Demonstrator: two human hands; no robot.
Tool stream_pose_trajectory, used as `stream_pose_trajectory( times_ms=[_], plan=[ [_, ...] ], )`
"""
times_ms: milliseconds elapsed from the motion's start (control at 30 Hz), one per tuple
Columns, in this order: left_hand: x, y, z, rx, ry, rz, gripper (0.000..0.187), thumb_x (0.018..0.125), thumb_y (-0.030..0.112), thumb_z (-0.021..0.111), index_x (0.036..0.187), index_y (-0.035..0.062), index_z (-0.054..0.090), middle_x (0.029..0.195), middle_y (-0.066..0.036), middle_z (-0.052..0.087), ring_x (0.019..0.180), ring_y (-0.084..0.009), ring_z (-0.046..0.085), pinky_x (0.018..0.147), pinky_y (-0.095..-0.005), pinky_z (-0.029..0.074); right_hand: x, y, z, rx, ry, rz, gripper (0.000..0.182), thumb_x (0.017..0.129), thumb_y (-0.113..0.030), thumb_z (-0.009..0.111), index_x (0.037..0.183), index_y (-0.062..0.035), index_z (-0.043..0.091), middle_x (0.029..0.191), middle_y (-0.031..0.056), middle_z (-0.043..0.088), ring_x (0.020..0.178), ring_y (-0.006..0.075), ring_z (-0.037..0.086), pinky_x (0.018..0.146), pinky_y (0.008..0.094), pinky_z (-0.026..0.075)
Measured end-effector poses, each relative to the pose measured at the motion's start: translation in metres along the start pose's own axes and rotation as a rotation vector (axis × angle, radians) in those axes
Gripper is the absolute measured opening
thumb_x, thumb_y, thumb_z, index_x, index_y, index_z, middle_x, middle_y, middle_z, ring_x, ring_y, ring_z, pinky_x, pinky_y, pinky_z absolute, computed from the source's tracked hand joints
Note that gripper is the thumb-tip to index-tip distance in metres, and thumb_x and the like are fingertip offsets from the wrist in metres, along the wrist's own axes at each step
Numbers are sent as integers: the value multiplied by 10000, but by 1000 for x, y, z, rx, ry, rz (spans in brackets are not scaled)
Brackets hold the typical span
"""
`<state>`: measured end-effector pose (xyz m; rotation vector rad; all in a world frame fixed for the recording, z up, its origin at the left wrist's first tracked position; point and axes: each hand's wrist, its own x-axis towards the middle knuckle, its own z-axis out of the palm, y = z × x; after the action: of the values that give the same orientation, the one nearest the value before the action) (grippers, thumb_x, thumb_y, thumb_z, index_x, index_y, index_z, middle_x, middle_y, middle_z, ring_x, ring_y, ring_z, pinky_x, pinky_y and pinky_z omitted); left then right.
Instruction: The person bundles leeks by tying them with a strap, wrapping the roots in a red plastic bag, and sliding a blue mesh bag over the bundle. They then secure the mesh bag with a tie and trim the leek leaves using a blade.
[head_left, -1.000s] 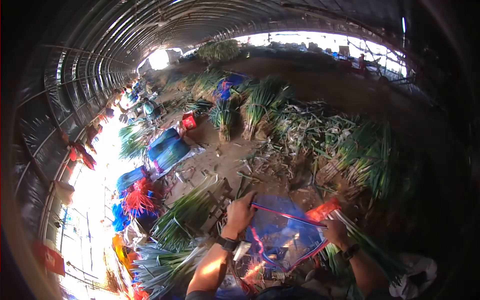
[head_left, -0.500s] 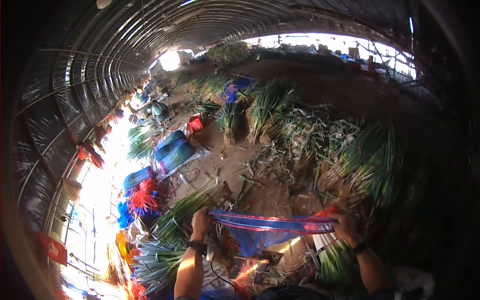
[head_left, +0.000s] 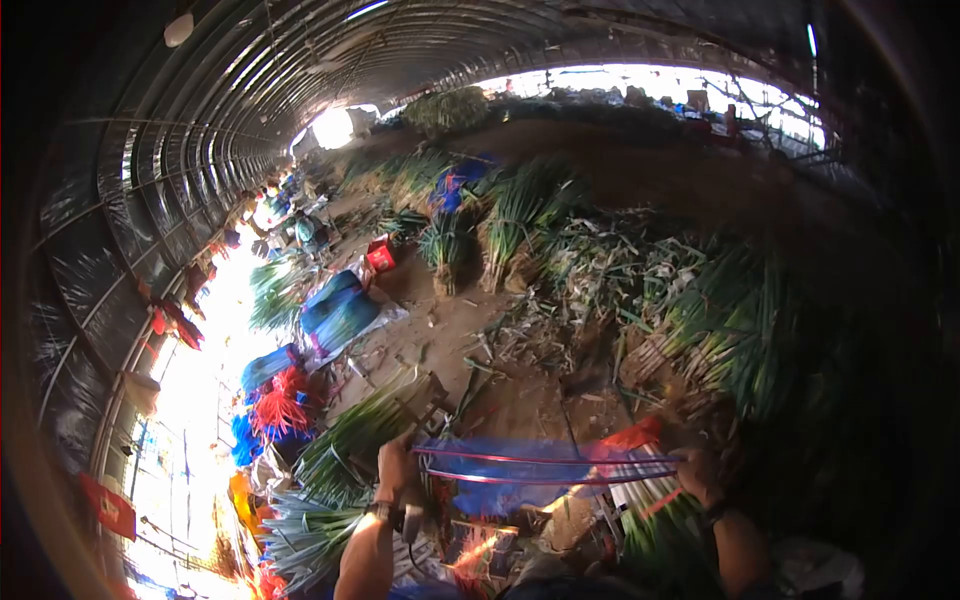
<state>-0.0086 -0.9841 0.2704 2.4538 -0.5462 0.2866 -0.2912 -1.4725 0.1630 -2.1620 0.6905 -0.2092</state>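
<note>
Between my two hands a blue mesh bag [head_left: 510, 490] with a red-edged mouth is stretched wide. My left hand [head_left: 397, 468] is closed on the left end of its rim. On the other end, my right hand [head_left: 697, 474] is closed as well. Orange-red material [head_left: 632, 434] shows near the bag's right end. Below my right hand lies a bundle of green onions [head_left: 655, 515], white stalks toward the bag. More green onions [head_left: 310, 535] with long green leaves are left of my left wrist, and another bunch [head_left: 365, 425] lies just beyond it.
Red plastic strips [head_left: 282, 402] and blue bags sit at the left. Farther off are packed blue bags [head_left: 338, 310] and a red box [head_left: 380, 254]. Piled green onions [head_left: 710, 340] and leaf scraps line the right. A bright netted wall runs along the left.
The bag's mouth has opened, its two red edges now apart where they lay closer together. Both hands sit slightly lower, and the view has shifted a little.
</note>
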Motion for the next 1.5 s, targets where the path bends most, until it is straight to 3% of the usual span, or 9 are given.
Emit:
stream_pose_trajectory(
  times_ms=[233, 567, 633, 733, 1100, 1167, 1233, 1300, 1500],
  plan=[
    [28, 4, 82, -304, -33, -90, 282, 809, 77, 595, 1065, 45, 708, 817, -214, 692, 752, -360, 697, 656, -396, 521, 6, -32, 35, 107, 126, -186, 244, 831, -107, 640, 1060, -92, 722, 981, 199, 695, 906, 341, 683, 797, 390, 537],
    [93, -103, 140, -142, -175, -270, 241, 764, 176, 676, 993, 115, 721, 826, -205, 683, 816, -392, 675, 729, -468, 527, 68, -47, 7, -200, 82, 175, 271, 889, -175, 609, 1128, -87, 702, 945, 157, 723, 883, 252, 696, 815, 377, 519],
    [106, -100, 159, -211, -183, -406, 241, 778, 170, 652, 1004, 128, 725, 833, -204, 685, 830, -400, 673, 746, -474, 524, 87, -87, 18, -303, 70, -275, 264, 903, -209, 599, 1111, -86, 704, 933, 142, 726, 884, 253, 694, 797, 370, 515],
    [139, -92, 180, -145, -183, -151, 263, 780, 130, 644, 1026, 122, 736, 847, -176, 705, 817, -357, 692, 716, -432, 542, 116, -152, 26, 13, 0, -217, 251, 852, -100, 592, 1064, -126, 724, 927, 156, 713, 900, 314, 688, 788, 369, 538],
    [87, -187, 202, -626, -355, -595, 345, 813, 0, 559, 1135, -5, 684, 996, -103, 723, 853, -171, 688, 791, -309, 550, 72, 7, 41, -203, -79, 86, 292, 810, -137, 587, 1065, -137, 728, 786, 98, 712, 722, 242, 693, 679, 392, 533],
    [75, -221, 203, 108, -606, 183, 431, 864, 18, 555, 1293, 9, 578, 1139, -131, 675, 904, -174, 667, 828, -277, 551, 62, -1, 24, -85, -228, 334, 321, 810, -134, 566, 1091, -140, 719, 755, 82, 701, 655, 202, 679, 623, 369, 523],
    [53, -183, 181, -347, -753, -173, 440, 927, 28, 520, 1366, 34, 502, 1201, -130, 641, 913, -217, 659, 788, -314, 580, 46, 18, 25, -20, -267, 348, 326, 829, -131, 539, 1106, -125, 712, 731, 76, 688, 607, 168, 653, 585, 361, 509],
    [27, -118, 171, -1496, -343, -883, 445, 950, -4, 439, 1394, -18, 441, 961, -89, 695, 717, -188, 651, 626, -301, 559, 29, 48, 35, 191, -204, 451, 281, 823, -120, 527, 1019, -77, 723, 680, 63, 662, 605, 171, 628, 570, 340, 484],
    [-55, -104, 193, -1138, -210, -1202, 250, 980, 111, 476, 1171, 4, 594, 786, -66, 656, 617, -178, 613, 540, -318, 515, 4, 47, 32, 674, -100, 880, 194, 911, -108, 523, 974, -54, 698, 752, 37, 665, 590, 160, 605, 537, 322, 480]
  ],
)
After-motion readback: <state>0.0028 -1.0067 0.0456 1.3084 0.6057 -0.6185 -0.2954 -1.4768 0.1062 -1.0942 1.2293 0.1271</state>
